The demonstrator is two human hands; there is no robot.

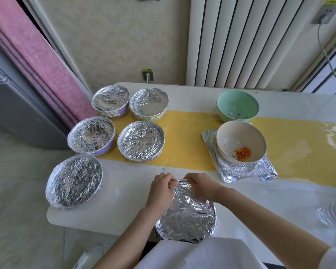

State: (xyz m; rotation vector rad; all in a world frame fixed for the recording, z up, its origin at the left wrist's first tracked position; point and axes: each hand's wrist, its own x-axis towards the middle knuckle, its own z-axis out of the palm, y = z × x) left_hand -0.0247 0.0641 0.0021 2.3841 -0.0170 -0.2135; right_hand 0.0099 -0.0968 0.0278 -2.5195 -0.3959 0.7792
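A foil-covered bowl (186, 216) stands at the table's near edge, right in front of me. My left hand (160, 189) and my right hand (201, 184) meet at its far rim, and the fingers of both are curled round the foil edge there, pinching it against the rim. The bowl under the foil is hidden.
Several foil-covered bowls (141, 143) stand in a group on the left of the table. At the right, a cream bowl with orange bits (241, 144) sits on a foil sheet (268, 169); a green bowl (237, 105) lies behind it. A foil scrap (330, 213) is near the right edge.
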